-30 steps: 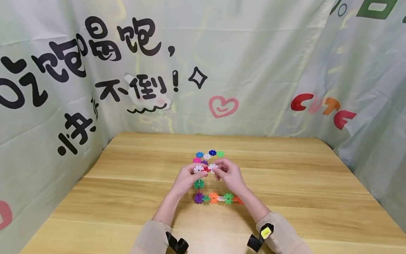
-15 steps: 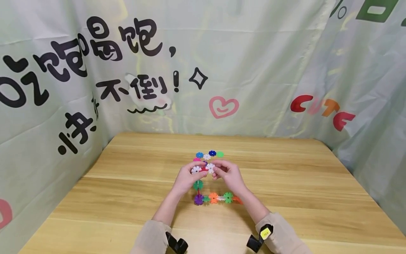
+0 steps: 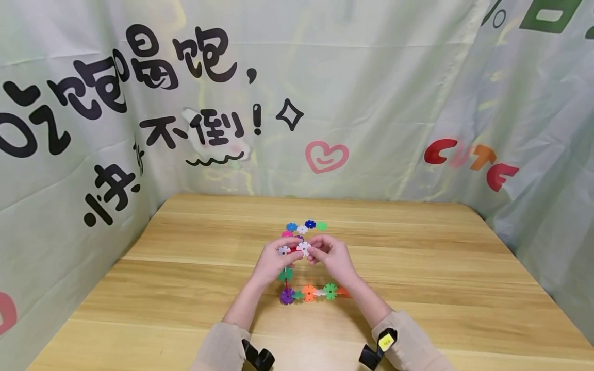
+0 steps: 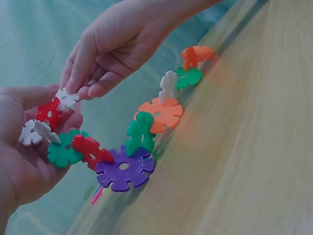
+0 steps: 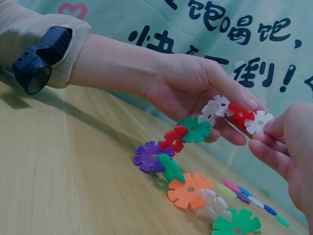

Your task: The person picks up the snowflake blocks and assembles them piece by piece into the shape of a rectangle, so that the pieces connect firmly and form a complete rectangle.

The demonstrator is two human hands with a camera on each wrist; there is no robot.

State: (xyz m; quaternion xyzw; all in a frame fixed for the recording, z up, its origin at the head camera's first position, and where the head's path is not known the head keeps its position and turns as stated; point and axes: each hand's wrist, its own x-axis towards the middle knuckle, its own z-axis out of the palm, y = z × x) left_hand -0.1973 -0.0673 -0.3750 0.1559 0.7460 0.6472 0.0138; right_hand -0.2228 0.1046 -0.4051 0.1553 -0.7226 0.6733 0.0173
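Observation:
Flower-shaped plastic interlocking discs form a chain with a bend at a purple disc point(image 4: 124, 169). My left hand point(image 3: 274, 262) grips the chain's upper end, thumb and fingers round a red disc point(image 4: 49, 113) with a white disc point(image 4: 30, 133) beside it. Between thumb and fingertips, my right hand point(image 3: 335, 256) pinches another white disc point(image 3: 303, 249), its edge right at the red one. Below the left hand hang a green disc point(image 4: 65, 149) and a smaller-looking red disc point(image 5: 174, 139). From the purple disc the chain runs right through an orange disc point(image 3: 309, 293) and a green disc point(image 3: 330, 291).
Behind the hands, several loose discs lie on the wooden table point(image 3: 417, 257), among them a dark blue disc point(image 3: 310, 224), a light green disc point(image 3: 322, 225) and a pink disc point(image 3: 287, 234). A printed curtain point(image 3: 380, 93) closes off the back and sides.
Both hands have shifted slightly left, the right a little more, bringing the white disc closer to the left hand. The purple corner of the chain has slid slightly toward me.

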